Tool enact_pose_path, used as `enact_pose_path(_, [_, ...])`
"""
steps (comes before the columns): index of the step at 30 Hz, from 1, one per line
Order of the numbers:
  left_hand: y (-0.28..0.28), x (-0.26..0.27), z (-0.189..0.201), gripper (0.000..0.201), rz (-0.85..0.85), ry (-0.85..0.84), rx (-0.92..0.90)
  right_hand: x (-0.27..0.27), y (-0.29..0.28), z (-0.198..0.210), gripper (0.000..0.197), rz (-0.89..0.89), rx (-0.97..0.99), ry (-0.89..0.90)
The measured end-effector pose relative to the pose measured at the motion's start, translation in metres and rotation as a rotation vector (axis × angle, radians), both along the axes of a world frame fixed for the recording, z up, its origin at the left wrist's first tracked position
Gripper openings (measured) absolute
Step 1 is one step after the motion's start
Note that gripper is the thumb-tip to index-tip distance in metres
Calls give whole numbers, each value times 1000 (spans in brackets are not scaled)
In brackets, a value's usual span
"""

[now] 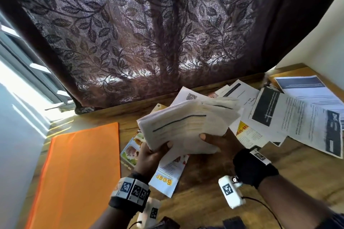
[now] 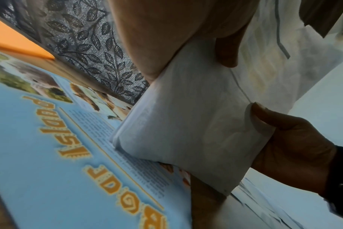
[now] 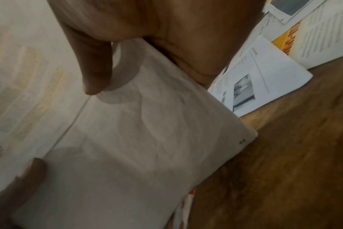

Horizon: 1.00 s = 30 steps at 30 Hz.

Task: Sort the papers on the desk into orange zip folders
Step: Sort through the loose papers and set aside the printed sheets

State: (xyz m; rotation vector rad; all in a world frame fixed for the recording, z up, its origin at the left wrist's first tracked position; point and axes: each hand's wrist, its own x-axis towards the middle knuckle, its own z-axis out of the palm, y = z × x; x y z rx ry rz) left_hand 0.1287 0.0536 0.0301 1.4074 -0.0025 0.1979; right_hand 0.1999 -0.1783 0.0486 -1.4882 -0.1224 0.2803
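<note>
Both hands hold a thick stack of white papers (image 1: pixel 188 126) lifted above the wooden desk (image 1: pixel 214 173). My left hand (image 1: pixel 152 152) grips its lower left corner, thumb on top. My right hand (image 1: pixel 217 141) grips the lower right edge, thumb on top, fingers hidden beneath. In the left wrist view the stack (image 2: pixel 190 131) sits between the left thumb and the right hand (image 2: pixel 288 139). The right wrist view shows the stack (image 3: pixel 127 139) under the right thumb. An orange zip folder (image 1: pixel 78 173) lies flat at the left of the desk.
A blue leaflet (image 1: pixel 167 174) with orange lettering lies under the stack, seen close in the left wrist view as leaflet (image 2: pixel 49 155). Several printed sheets (image 1: pixel 297 113) are spread over the right of the desk. A dark leaf-patterned curtain (image 1: pixel 149 33) hangs behind.
</note>
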Motion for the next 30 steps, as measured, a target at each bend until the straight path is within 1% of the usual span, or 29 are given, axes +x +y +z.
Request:
enact_pose_path(2, [1, 1, -4, 45, 11, 21, 45, -1, 2, -1, 38, -3, -45, 13])
enact_pose_path(3, [2, 2, -6, 41, 25, 29, 68, -1, 2, -3, 33, 2, -81, 16])
enact_pose_path(5, [2, 6, -5, 21, 55, 30, 105, -1, 0, -3, 20, 14, -125, 18])
enact_pose_path(6, [2, 8, -5, 18, 67, 37, 118, -2, -2, -2, 15, 9, -132, 18])
enact_pose_path(8, [-2, 13, -2, 25, 64, 65, 139, -1, -9, -1, 7, -5, -134, 15])
enact_pose_path(10, [-9, 20, 1, 34, 54, 85, 174, -1, -20, 2, 20, -45, -167, 4])
enact_pose_path(11, [-13, 24, -1, 38, 48, 98, 190, -1, -29, 1, 22, -70, -179, 4])
enact_pose_path(13, [-24, 32, -5, 42, 12, 93, 197, -2, -48, -1, 12, -133, -189, -2])
enact_pose_path(14, [-30, 37, -10, 39, -15, 87, 213, -4, -60, -4, 10, -169, -187, -2])
enact_pose_path(17, [-53, 48, -20, 31, -100, 70, 332, -13, -97, -9, 12, -250, -210, 7])
enact_pose_path(20, [-88, 55, -19, 26, -189, 49, 394, -22, -138, -14, 13, -263, -213, 45])
enact_pose_path(22, [-110, 61, -16, 24, -249, 78, 457, -22, -162, -15, 13, -305, -203, 85])
enact_pose_path(24, [-129, 70, -19, 12, -289, 109, 541, -19, -189, -16, 18, -385, -197, 98])
enact_pose_path(25, [-136, 74, -20, 10, -286, 101, 606, -16, -203, -17, 19, -426, -192, 113])
enact_pose_path(27, [-146, 83, -25, 14, -234, 77, 803, -10, -228, -19, 17, -493, -163, 161])
enact_pose_path(29, [-153, 90, -30, 13, -171, 99, 983, -3, -252, -22, 16, -552, -138, 188])
enact_pose_path(30, [-156, 92, -34, 22, -161, 118, 1064, 1, -262, -24, 14, -580, -135, 187])
